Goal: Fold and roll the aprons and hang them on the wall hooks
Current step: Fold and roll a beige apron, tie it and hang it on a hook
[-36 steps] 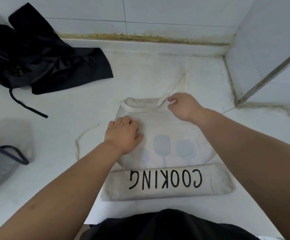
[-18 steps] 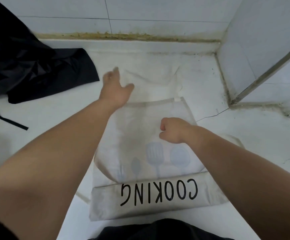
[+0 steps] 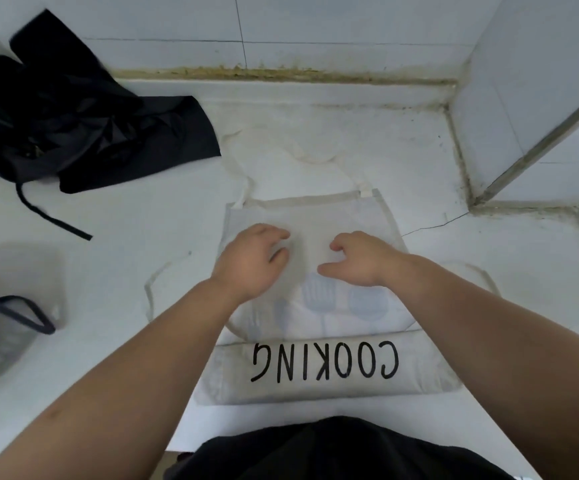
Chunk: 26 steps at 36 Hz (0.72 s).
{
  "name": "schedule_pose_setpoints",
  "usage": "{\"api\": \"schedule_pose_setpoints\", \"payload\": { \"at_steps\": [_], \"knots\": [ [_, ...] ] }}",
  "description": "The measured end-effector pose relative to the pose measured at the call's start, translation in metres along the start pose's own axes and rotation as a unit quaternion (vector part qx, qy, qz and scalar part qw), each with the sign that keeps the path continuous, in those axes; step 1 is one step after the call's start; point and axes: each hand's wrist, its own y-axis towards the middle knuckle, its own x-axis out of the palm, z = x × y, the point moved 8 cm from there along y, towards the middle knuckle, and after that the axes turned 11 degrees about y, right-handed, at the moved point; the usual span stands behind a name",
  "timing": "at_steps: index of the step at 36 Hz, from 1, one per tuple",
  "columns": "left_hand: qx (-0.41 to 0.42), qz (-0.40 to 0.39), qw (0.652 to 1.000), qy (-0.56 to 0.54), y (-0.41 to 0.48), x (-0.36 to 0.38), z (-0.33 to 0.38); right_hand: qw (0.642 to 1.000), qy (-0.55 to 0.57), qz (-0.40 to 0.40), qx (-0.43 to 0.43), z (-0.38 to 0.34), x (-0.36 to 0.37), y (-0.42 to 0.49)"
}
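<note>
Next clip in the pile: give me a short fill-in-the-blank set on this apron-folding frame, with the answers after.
1. The folded band of the cream apron nearest the person reads ____.
2. The crumpled apron at the far left is ____ in colour.
3. Of the left hand and the right hand, ____ rest on the cream apron.
Missing words: COOKING; black; both.

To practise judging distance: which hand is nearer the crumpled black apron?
Left. The left hand rests on the cream apron's left side, toward the black apron; the right hand lies farther right.
</note>
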Motion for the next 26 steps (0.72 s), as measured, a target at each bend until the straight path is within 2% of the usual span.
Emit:
{"api": "schedule_pose_setpoints", "payload": {
  "at_steps": [6, 12, 17, 20, 22, 24, 26],
  "knots": [
    [0.028, 0.052, 0.998, 0.014, -0.047, 0.009, 0.028, 0.995, -0.023, 0.022, -0.097, -0.003, 0.014, -0.023],
    [0.056, 0.071, 0.996, 0.004, -0.081, 0.024, 0.049, 0.974, -0.066, 0.113, -0.186, 0.004, 0.021, -0.055],
    [0.121, 0.125, 0.981, 0.08, -0.109, 0.026, 0.074, 0.965, -0.041, 0.179, -0.189, 0.015, 0.016, -0.09],
    [0.184, 0.142, 0.966, 0.111, -0.135, 0.034, 0.085, 0.967, -0.051, 0.168, -0.183, 0.02, 0.032, -0.114],
    [0.187, 0.09, 0.97, 0.129, -0.146, 0.047, 0.087, 0.966, -0.078, 0.154, -0.19, 0.022, 0.047, -0.126],
    [0.132, -0.016, 0.974, 0.184, -0.154, 0.066, 0.079, 0.966, -0.113, 0.138, -0.185, 0.029, 0.065, -0.135],
    [0.066, -0.117, 0.971, 0.2, -0.163, 0.082, 0.058, 0.974, -0.142, 0.11, -0.141, 0.043, 0.085, -0.143]
  ]
}}
